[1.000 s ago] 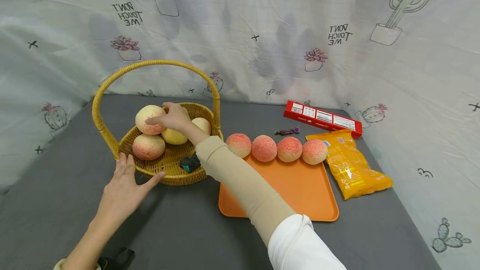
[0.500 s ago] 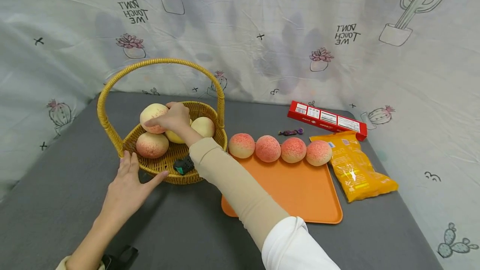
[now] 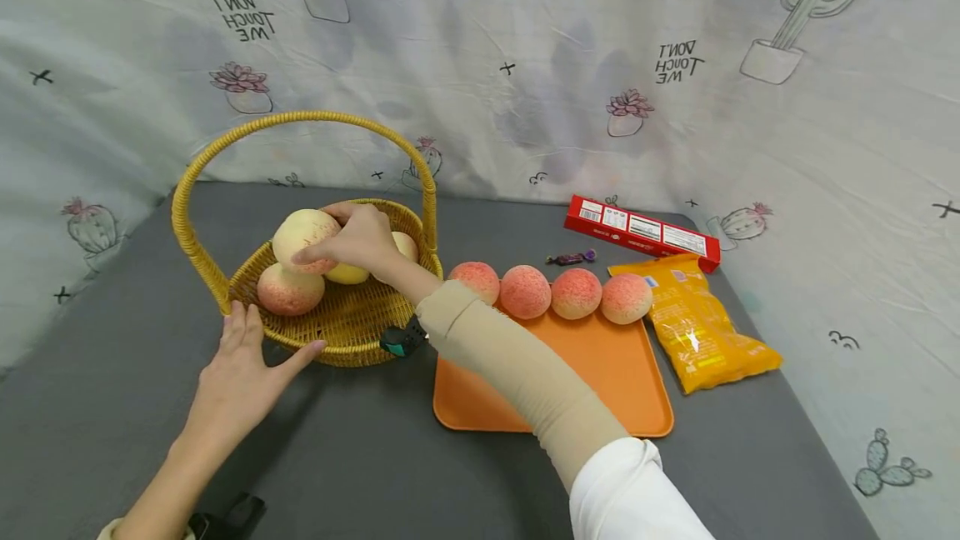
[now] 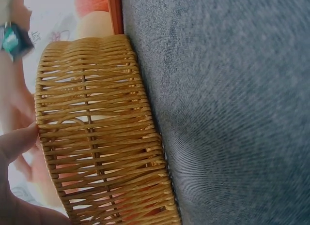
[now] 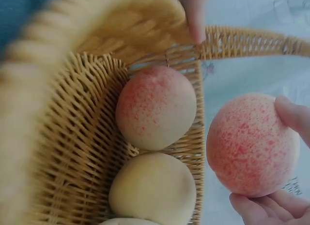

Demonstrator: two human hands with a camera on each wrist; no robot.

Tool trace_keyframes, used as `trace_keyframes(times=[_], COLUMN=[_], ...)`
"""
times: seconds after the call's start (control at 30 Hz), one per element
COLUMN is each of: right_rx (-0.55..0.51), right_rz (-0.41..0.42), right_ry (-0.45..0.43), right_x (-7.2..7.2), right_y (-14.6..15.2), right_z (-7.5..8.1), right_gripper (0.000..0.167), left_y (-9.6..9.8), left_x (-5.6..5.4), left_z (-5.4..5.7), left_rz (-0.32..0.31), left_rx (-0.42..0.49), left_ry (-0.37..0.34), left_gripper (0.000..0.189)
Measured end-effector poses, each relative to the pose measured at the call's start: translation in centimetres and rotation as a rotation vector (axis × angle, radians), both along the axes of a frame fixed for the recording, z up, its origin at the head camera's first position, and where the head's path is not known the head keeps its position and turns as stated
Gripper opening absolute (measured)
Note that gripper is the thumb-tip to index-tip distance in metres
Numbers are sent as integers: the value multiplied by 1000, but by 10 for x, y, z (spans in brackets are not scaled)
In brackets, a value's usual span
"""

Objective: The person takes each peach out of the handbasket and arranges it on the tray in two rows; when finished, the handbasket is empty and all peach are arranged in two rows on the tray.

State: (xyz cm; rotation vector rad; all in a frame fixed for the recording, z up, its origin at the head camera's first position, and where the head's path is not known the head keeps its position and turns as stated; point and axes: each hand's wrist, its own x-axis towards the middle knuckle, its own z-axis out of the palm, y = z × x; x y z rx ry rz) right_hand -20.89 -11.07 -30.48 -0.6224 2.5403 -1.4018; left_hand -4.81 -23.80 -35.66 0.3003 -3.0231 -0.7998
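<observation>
My right hand (image 3: 363, 236) grips a peach (image 5: 252, 145) between thumb and fingers, raised above the other fruit in the yellow wicker basket (image 3: 348, 348). In the right wrist view, a gap separates it from the basket's side. Below it in the basket lie a red-speckled peach (image 3: 291, 290), a yellow one (image 3: 347, 273) and a pale one (image 3: 405, 247), partly hidden by my right hand. My left hand (image 3: 236, 382) rests on the basket's near left rim, fingers extended by the handle's base and thumb (image 4: 19, 140) spread along the front edge.
Right of the basket is an orange tray (image 3: 585, 373) with several peaches (image 3: 576, 294) in a row along its far edge. Behind are a purple-wrapped candy (image 3: 572, 258) and a red box (image 3: 641, 232). A yellow-orange packet (image 3: 693, 327) lies right of the tray.
My right hand and the gripped peach have shifted slightly right over the fruit below; the right wrist and forearm have swung right. The left hand stays on the rim. The head view has shifted a little.
</observation>
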Motion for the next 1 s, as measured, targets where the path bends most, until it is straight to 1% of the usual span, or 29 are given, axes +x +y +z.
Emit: trace_keyframes(times=[0.07,0.17,0.27,0.43,0.57,0.73,0.87,1.0], right_rx=[-12,-75,-162,-273,-359,-413,-399,-355], right_rz=[42,103,133,141,115,57,3,-57], right_ry=[6,12,1,-52,-79,-79,-77,-103], right_x=[3,9,12,19,24,29,35,41], right_y=[11,27,42,73,99,133,158,176], right_z=[2,5,6,8,9,6,2,-4], right_gripper=[66,68,68,67,68,68,68,67], left_y=[-1,-2,-2,-2,-3,-4,-5,-6], left_x=[0,0,-1,-3,-4,-5,-6,-6], left_z=[0,-1,-1,0,1,1,2,2], left_rz=[0,0,2,-2,-1,-8,-12,-19], left_rx=[-1,-5,-7,-7,-7,-10,-16,-17], left_ry=[3,2,4,-1,-1,-3,-9,-8], left_gripper=[111,111,111,111,111,111,112,111])
